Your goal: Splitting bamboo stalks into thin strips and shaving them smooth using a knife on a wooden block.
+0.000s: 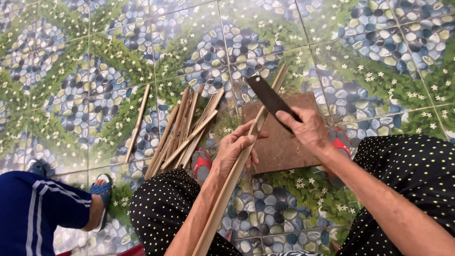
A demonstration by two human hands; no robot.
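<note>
My left hand (235,145) grips a long pale bamboo strip (226,194) that slants from the lower middle up to the upper right. My right hand (305,129) holds a dark, flat-bladed knife (268,95), its blade resting against the strip just above my left hand. Under both hands lies a brown square board (284,151) on the floor. My knees in black dotted trousers (161,204) frame the scene, and red sandals (203,163) show beside them.
A heap of split bamboo strips (182,130) lies on the patterned tile floor (95,71) left of the board, with one loose strip (138,121) further left. Another person's leg in blue trousers (38,208) and a blue sandal (100,189) sit at the lower left.
</note>
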